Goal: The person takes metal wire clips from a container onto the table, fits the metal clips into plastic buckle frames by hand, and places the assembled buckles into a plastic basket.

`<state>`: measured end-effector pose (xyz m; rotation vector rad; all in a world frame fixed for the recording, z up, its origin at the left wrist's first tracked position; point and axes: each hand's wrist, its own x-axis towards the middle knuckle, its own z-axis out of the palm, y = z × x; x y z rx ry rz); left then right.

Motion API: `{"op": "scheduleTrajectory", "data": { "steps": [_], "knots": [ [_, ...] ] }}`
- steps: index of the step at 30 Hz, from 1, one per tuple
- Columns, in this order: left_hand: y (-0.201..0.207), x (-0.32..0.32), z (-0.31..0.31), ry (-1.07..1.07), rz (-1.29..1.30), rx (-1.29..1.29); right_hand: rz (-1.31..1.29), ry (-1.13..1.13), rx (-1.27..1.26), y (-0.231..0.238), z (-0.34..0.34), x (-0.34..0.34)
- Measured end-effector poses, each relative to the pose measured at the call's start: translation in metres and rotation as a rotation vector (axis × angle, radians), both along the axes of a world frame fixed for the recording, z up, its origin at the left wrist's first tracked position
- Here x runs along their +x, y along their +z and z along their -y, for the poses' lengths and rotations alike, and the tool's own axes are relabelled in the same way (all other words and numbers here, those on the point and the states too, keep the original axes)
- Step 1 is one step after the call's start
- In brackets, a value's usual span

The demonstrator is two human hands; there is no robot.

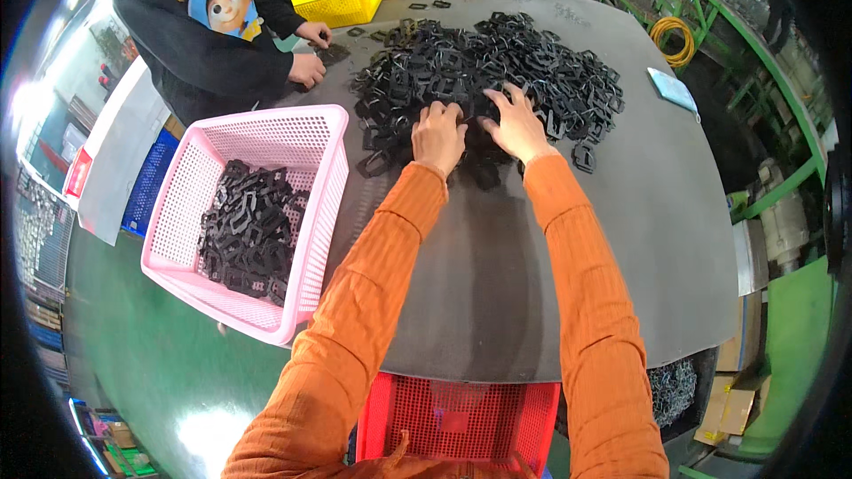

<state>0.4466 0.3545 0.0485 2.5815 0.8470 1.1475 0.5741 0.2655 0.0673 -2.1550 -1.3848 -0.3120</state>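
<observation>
Fingers [436, 113] bent, grip unclear, left hand [438, 138], right hand [518, 129] at heaped black frames [497, 62]

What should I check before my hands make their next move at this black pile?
1. Left hand at the pile: ok.
2. Right hand at the pile: ok.
3. Anything held in either hand: cannot tell, undersides hidden.
4. Pink basket has room: ok, black parts lie below its rim.
5. Nearest co-worker's hands, at left, apart from yours: ok.
6. Pile kept together: not ok, loose pieces lie beyond it.
</observation>
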Motion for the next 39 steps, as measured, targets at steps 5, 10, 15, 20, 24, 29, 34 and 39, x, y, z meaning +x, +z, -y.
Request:
{"op": "scheduleTrajectory", "data": {
  "steps": [5, 10, 15, 20, 24, 29, 34, 39],
  "knots": [
    [-0.014, -0.02, 0.031, -0.192, -0.061, -0.121, -0.05, 0.167, -0.08, -0.008, 0.044, 0.0],
    [-0.009, -0.053, 0.11, -0.416, -0.018, -0.031, -0.07, 0.232, -0.082, -0.006, 0.13, -0.03],
    [0.004, -0.067, 0.169, -0.767, 0.011, -0.126, -0.037, 0.167, -0.166, 0.004, 0.204, -0.037],
    [0.035, -0.061, 0.153, -0.55, 0.195, -0.32, -0.246, 0.019, -0.062, 0.015, 0.235, -0.018],
    [0.055, -0.074, 0.115, -0.474, 0.006, -0.474, -0.056, -0.012, -0.11, 0.023, 0.217, -0.018],
    [0.067, -0.087, 0.094, -0.453, 0.097, -0.373, -0.227, -0.102, -0.204, 0.019, 0.14, -0.037],
    [0.05, -0.105, 0.084, -0.151, -0.28, -0.255, -0.09, -0.162, -0.154, -0.004, 0.116, -0.025],
    [0.023, -0.105, 0.132, -0.467, -0.049, -0.264, 0.021, -0.264, 0.196, 0.068, 0.131, -0.024]
  ]
}}
